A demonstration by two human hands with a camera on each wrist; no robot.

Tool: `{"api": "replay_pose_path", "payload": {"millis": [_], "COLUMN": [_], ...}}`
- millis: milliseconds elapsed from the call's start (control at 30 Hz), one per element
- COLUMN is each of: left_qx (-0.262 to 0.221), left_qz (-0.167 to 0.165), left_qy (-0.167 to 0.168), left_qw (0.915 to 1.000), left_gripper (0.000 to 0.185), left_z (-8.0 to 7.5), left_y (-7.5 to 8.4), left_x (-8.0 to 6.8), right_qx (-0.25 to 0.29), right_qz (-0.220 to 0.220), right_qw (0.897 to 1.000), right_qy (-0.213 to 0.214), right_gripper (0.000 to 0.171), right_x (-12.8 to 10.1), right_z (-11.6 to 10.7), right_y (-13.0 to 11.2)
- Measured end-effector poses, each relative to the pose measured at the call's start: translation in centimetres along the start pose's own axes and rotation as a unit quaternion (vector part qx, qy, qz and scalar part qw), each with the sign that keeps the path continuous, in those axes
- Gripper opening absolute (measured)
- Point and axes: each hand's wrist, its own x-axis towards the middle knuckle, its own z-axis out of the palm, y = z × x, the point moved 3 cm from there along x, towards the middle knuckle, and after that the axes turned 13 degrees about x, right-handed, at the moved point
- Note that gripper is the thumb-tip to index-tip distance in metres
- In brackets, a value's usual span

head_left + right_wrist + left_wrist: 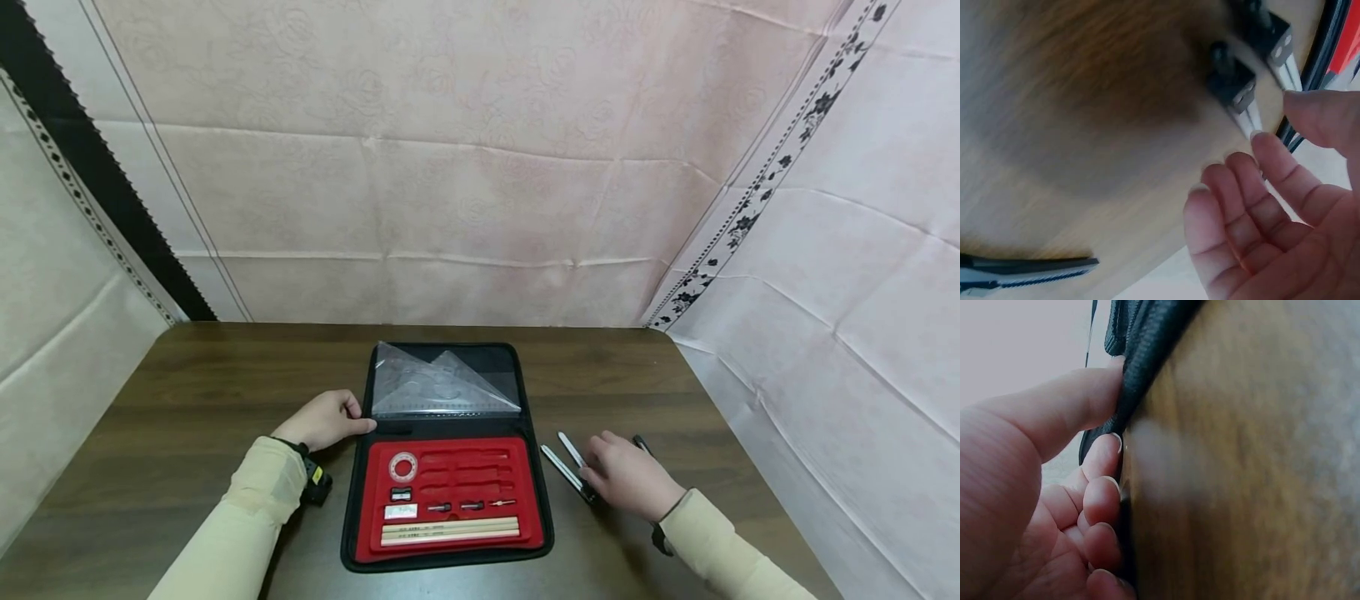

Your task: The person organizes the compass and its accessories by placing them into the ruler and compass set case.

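A black zip case (pixel 546 533) lies unfolded on the table, with a red tray (pixel 525 467) in its near half. My left hand (pixel 330 421) is at the case's left edge by the fold. In the left wrist view, its thumb and index finger pinch the black fabric edge (pixel 1147 369). To the right of the case, my right hand (pixel 630 475) is over two metal-legged compasses with black heads, one compass (pixel 1235 84) beside the other compass (pixel 1269 37). Its fingers are loosely bent, thumb and index fingertips apart at the metal legs.
Clear set squares (pixel 442 387) fill the lid pocket. The tray holds pencils (pixel 450 531), an eraser (pixel 401 511), a sharpener (pixel 401 493), a white ring (pixel 402 467) and small metal parts; several slots have nothing in them. A slim black tool (pixel 642 444) lies beyond my right hand.
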Motion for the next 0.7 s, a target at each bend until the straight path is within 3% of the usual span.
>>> {"api": "replay_pose_path", "payload": {"millis": [267, 700], "left_qx": [-0.002, -0.003], "left_qz": [0.001, -0.005], "left_qy": [-0.002, -0.004], "left_qw": [1.0000, 1.0000], "left_gripper": [0.032, 0.033], "left_z": [0.0, 0.0], "left_y": [0.0, 0.0], "left_x": [0.1, 0.0], "right_qx": [0.011, -0.028], "right_qz": [-0.035, -0.059], "right_qw": [0.999, 0.996], "right_qy": [-0.008, 0.055], "right_gripper": [0.019, 0.020], "right_x": [0.1, 0.1], "right_z": [0.7, 2.1], "right_y": [-1.1, -1.3]}}
